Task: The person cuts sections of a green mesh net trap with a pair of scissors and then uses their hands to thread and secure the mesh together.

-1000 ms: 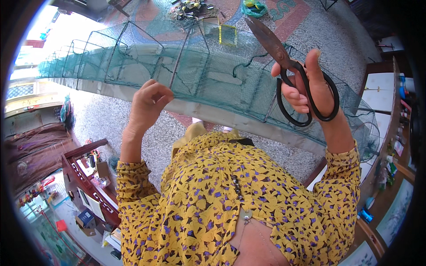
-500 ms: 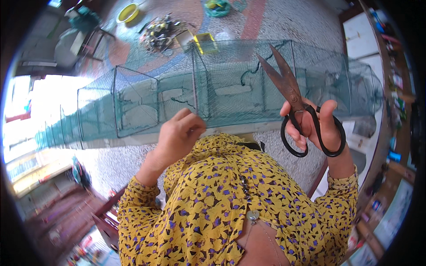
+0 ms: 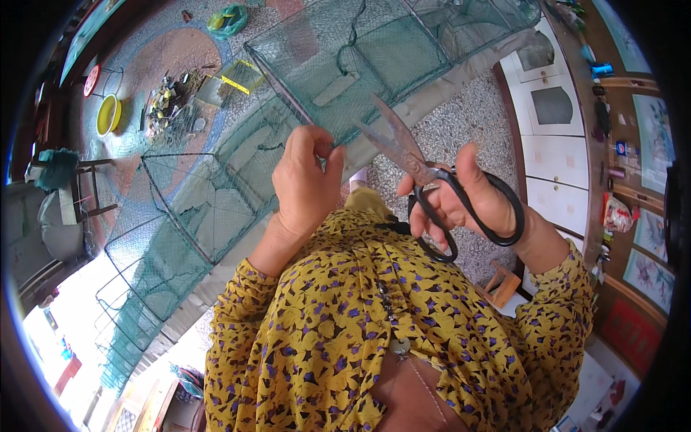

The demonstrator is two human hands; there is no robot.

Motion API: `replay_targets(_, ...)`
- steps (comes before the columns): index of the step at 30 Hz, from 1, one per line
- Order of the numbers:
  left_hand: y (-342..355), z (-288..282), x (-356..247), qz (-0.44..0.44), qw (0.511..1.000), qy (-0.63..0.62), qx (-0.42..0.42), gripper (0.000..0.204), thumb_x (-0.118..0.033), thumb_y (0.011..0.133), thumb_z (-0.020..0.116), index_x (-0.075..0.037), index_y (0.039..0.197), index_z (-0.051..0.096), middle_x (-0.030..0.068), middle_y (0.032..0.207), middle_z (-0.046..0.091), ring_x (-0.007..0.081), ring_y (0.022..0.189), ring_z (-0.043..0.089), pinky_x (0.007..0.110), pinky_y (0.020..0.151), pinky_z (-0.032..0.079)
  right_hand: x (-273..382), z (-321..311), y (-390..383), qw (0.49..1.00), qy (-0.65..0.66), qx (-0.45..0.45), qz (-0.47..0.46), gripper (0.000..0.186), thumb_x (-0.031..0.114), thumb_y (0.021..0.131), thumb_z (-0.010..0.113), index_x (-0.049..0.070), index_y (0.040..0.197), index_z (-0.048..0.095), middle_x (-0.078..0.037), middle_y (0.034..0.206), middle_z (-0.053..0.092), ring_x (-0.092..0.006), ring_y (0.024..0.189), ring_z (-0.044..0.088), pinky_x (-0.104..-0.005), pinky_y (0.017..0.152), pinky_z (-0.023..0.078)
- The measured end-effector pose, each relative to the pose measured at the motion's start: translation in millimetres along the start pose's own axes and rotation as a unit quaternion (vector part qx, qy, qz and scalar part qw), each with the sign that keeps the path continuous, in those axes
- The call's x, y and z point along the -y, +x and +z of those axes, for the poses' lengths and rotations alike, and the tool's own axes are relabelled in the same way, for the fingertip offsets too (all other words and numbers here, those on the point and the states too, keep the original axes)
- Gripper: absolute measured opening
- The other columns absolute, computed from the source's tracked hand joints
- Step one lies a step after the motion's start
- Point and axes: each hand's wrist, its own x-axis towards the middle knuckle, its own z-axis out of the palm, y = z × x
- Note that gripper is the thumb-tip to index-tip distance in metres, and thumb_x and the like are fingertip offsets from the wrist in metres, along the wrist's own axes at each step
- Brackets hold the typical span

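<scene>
A long green mesh trap (image 3: 381, 57) on metal frames stretches diagonally over a pale ledge (image 3: 425, 108) in front of me. My left hand (image 3: 306, 176) is closed at the mesh, thumb and index drawn together below a metal rod; what they pinch is too small to make out. To its right, my right hand (image 3: 468, 198) holds large rusty scissors (image 3: 403, 147) by their black loop handles, with the blades slightly apart and pointing up-left toward the mesh, near my left fingertips.
On the floor beyond the trap are a yellow basin (image 3: 108, 115), a pile of small scraps (image 3: 171, 101) and a green bag (image 3: 227, 20). A white cabinet (image 3: 554, 155) lines the right side, with a small wooden stool (image 3: 497, 284) lower down. Bright light enters at lower left.
The view has turned, so the trap now runs diagonally. My left hand has moved right and in against the mesh. The scissors have shifted leftward, closer to that hand, tilting further toward it.
</scene>
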Motion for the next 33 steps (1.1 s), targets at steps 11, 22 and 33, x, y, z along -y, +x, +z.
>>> replay_targets(11,30,11,1,-0.017,1.0,-0.011,0.014,0.023,-0.003,0.077,0.071,-0.005,0.091,0.052,0.002,0.071,0.055,0.0074,0.056,0.048,0.022,0.05,0.039,18,-2,17,0.998,0.02,-0.022,0.053,0.098,0.087,0.071,0.021,0.007,0.124,0.042,-0.013,0.085,0.064,-0.0171,0.063,0.061,-0.029,0.059,0.05)
replay_targets(22,47,29,-9,-0.039,0.997,-0.019,0.065,0.021,-0.002,0.076,0.069,-0.004,0.09,0.054,0.0056,0.076,0.058,0.0148,0.057,0.053,0.027,0.051,0.043,34,4,47,0.995,0.018,-0.1,0.01,0.105,0.089,0.069,0.027,0.0,0.124,0.036,-0.007,0.085,0.053,-0.0088,0.069,0.052,-0.0212,0.063,0.046)
replay_targets(33,40,27,3,-0.061,0.994,-0.021,0.085,0.021,-0.002,0.076,0.071,-0.003,0.088,0.054,0.0049,0.075,0.059,0.0129,0.06,0.056,0.026,0.053,0.045,50,-16,104,0.965,-0.03,-0.233,-0.114,0.079,0.08,0.076,0.043,0.004,0.097,0.048,0.003,0.064,0.041,-0.0019,0.049,0.038,-0.0176,0.039,0.032)
